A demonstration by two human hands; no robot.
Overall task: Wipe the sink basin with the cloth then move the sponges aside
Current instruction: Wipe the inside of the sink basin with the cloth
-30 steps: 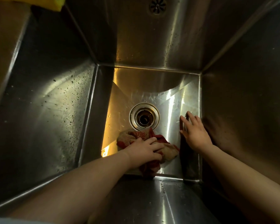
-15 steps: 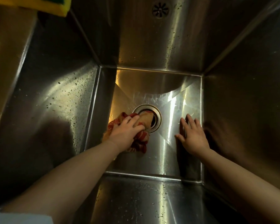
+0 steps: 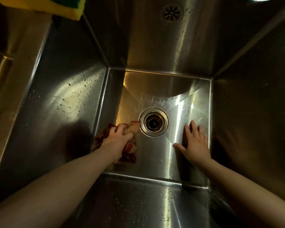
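Note:
I look straight down into a deep steel sink basin (image 3: pixel 156 89). A crumpled red and tan cloth (image 3: pixel 130 148) lies on the basin floor at its left side, just left of the round drain (image 3: pixel 154 122). My left hand (image 3: pixel 116 142) presses down on the cloth and grips it. My right hand (image 3: pixel 195 143) rests flat on the floor near the right wall, fingers spread, holding nothing. A yellow sponge with a green scouring side (image 3: pixel 56 5) sits on the rim at the top left, partly cut off by the frame.
An overflow grille (image 3: pixel 172 12) is set high in the back wall. Water droplets speckle the left wall (image 3: pixel 56 102) and the near wall. A ledge (image 3: pixel 8 66) runs along the left of the sink. Both my forearms reach down into the basin.
My left hand has dragged the cloth from the near middle of the floor to the left side beside the drain. My right hand has stayed pressed in about the same spot.

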